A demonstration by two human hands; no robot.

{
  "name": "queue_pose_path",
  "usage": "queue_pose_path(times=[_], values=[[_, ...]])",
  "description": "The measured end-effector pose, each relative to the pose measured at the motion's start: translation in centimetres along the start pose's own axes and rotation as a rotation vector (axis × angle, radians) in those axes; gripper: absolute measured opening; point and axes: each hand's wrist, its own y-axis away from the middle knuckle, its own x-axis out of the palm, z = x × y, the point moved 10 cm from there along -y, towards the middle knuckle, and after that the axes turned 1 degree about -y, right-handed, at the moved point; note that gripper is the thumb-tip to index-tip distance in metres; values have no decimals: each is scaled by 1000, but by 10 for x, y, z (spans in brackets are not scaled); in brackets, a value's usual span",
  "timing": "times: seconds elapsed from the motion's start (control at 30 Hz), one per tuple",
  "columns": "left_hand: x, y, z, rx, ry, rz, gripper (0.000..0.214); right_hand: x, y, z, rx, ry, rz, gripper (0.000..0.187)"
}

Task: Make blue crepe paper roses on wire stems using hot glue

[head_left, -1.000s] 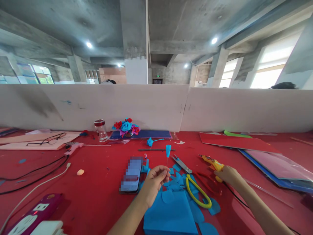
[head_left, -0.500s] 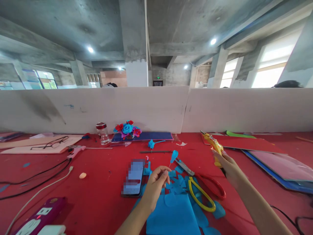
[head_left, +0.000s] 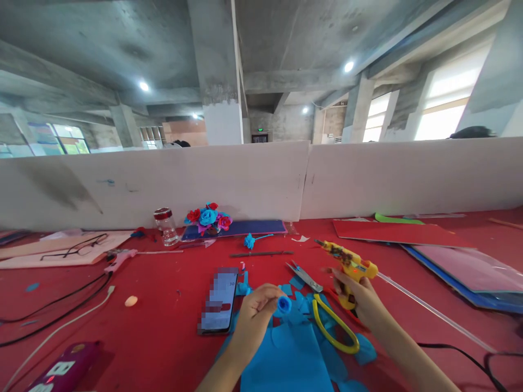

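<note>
My left hand (head_left: 258, 311) is closed around a small rolled blue paper flower (head_left: 284, 305), its open end facing me. In my right hand (head_left: 362, 299) is a yellow glue gun (head_left: 347, 264), nozzle pointing left and a clear glue stick (head_left: 433, 311) trailing from its back. The nozzle is apart from the flower. Scissors (head_left: 335, 324) with a yellow and a red handle lie open beneath my right hand, which hides part of the red loop. Cut blue paper pieces (head_left: 300, 302) are scattered below, beside a larger blue sheet (head_left: 286, 359).
A phone (head_left: 219, 299) lies left of my left hand. Behind are a thin stick (head_left: 261, 254), a finished blue flower (head_left: 250, 241), a flower bouquet (head_left: 208, 218) and a glass jar (head_left: 166, 227). A purple power strip (head_left: 65, 367) lies front left; coloured sheets (head_left: 461, 272) lie right.
The glue gun has come left and down, closer to my left hand, turning so its side shows. My left hand has tilted the blue flower so its open end now faces me.
</note>
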Motion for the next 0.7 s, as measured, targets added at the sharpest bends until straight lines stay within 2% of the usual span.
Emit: queue_pose_path(times=[0.2, 0.37, 0.5, 0.7], values=[[-6, 3, -11, 165, -230, -6, 17, 19, 14, -7, 25, 52, 166, 34], [-10, 8, -21, 275, -312, -18, 19, 30, 24, -8, 77, 117, 263, 38], [-14, 8, -23, 272, -321, -51, 19, 35, 30, -5, 96, 186, 302, 40], [-18, 8, -18, 216, -381, -105, 16, 29, 36, -5, 84, 268, 300, 40]])
